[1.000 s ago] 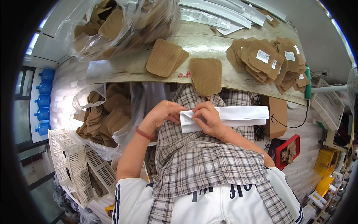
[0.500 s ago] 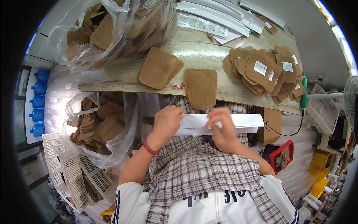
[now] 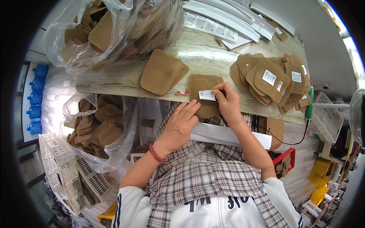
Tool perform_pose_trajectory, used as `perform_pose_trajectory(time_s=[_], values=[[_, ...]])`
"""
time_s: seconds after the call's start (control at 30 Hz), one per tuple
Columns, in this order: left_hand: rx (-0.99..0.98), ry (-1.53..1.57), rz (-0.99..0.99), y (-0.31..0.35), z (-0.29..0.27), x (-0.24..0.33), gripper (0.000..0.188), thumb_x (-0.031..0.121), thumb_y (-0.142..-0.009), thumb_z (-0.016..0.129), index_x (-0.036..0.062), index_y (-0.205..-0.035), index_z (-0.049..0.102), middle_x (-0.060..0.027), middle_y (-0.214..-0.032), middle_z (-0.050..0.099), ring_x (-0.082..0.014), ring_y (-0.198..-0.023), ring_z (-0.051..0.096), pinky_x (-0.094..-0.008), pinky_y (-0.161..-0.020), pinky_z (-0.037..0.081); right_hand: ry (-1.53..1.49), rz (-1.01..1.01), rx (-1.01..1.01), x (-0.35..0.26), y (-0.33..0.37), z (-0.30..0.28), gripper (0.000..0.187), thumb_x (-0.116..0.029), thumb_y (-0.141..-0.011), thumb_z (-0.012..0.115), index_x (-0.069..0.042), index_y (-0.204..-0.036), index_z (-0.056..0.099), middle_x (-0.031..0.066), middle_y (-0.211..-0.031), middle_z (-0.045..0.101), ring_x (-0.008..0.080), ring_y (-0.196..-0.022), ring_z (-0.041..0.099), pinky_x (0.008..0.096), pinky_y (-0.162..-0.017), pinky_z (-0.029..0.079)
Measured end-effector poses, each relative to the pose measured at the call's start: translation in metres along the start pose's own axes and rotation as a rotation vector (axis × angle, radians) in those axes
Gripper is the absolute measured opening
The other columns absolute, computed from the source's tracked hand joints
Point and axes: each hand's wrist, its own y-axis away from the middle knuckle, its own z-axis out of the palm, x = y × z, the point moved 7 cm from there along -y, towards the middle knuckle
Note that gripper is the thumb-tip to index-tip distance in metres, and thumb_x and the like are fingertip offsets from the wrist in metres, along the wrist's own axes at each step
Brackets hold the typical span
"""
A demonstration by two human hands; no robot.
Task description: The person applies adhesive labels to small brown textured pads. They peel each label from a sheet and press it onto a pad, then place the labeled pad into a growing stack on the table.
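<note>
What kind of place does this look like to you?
Probably a small workshop or packing room: matching brown pads lie in piles on the table, some bearing white labels, and more fill a clear plastic bag. White plastic crates sit off to the left.

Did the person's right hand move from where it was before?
Yes. The right hand moved forward, away from the body: before, it was short of the table; now it reaches the table's front edge with a white label.
</note>
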Motion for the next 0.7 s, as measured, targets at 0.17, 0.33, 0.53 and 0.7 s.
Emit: perform_pose_trajectory(time_s=[0.17, 0.33, 0.53, 0.7], values=[[0.000, -0.011, 0.005, -0.0012, 0.0002, -0.0005, 0.003, -0.004, -0.082, 0.061, -0.0010, -0.084, 0.061, -0.0191, -0.137, 0.059, -0.0351, -0.136, 0.051, -0.0520, -0.114, 0.040, 0.085, -0.017, 0.017, -0.0033, -0.0002, -0.0010, 0.007, -0.007, -0.093, 0.067, -0.001, -0.096, 0.065, 0.0129, -0.085, 0.071, 0.0242, -0.077, 0.069, 0.0351, -0.072, 0.053], [0.004, -0.012, 0.006, -0.0019, -0.0007, 0.0002, 0.003, -0.004, -0.082, 0.061, -0.0009, -0.083, 0.060, -0.0191, -0.136, 0.059, -0.0347, -0.136, 0.051, -0.0514, -0.114, 0.040, 0.133, -0.008, 0.032, -0.0071, 0.0002, -0.0008, 0.006, -0.007, -0.092, 0.067, -0.002, -0.096, 0.065, 0.0130, -0.086, 0.072, 0.0271, -0.078, 0.070, 0.0371, -0.072, 0.053], [0.009, -0.026, 0.014, -0.0021, -0.0001, 0.0005, 0.004, -0.004, -0.081, 0.062, -0.0016, -0.083, 0.060, -0.0194, -0.136, 0.059, -0.0350, -0.135, 0.052, -0.0515, -0.113, 0.040, 0.168, -0.043, 0.038, -0.0086, 0.0003, -0.0004, 0.007, -0.009, -0.092, 0.068, -0.003, -0.095, 0.065, 0.0128, -0.085, 0.071, 0.0283, -0.078, 0.070, 0.0383, -0.071, 0.052], [0.013, -0.022, 0.016, -0.0025, -0.0010, 0.0011, 0.004, -0.004, -0.081, 0.062, -0.0017, -0.083, 0.060, -0.0196, -0.135, 0.060, -0.0354, -0.135, 0.052, -0.0519, -0.113, 0.040, 0.171, -0.037, 0.030, -0.0094, -0.0002, -0.0004, 0.007, -0.009, -0.092, 0.068, -0.004, -0.095, 0.065, 0.0130, -0.085, 0.072, 0.0286, -0.078, 0.070, 0.0384, -0.071, 0.052]])
